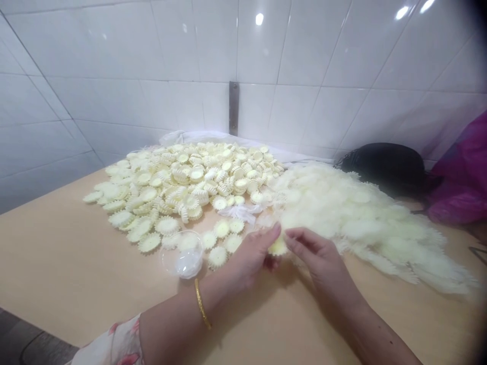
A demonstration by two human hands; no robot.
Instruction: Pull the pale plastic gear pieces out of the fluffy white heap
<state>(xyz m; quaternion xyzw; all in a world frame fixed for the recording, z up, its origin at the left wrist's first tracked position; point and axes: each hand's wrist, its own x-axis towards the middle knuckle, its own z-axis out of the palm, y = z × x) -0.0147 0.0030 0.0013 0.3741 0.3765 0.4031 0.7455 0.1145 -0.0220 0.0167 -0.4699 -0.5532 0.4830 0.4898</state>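
My left hand (254,253) and my right hand (317,256) meet over the table, both pinching one small pale yellow toothed plastic disc (277,247) between their fingertips. A gold bangle (201,304) circles my left wrist. Just left of the hands lie a few loose discs (222,242) and a small clear plastic cup (183,253). Behind them spreads a big pile of the same yellow discs (182,185). To the right lies a heap of paler, frilly untrimmed pieces (353,213).
The tan table (57,263) runs to a white tiled wall (152,61) with a metal bracket (233,107). A black bag (384,167) and a pink bag (462,177) sit at the far right. White plastic sheeting (182,138) lies behind the piles.
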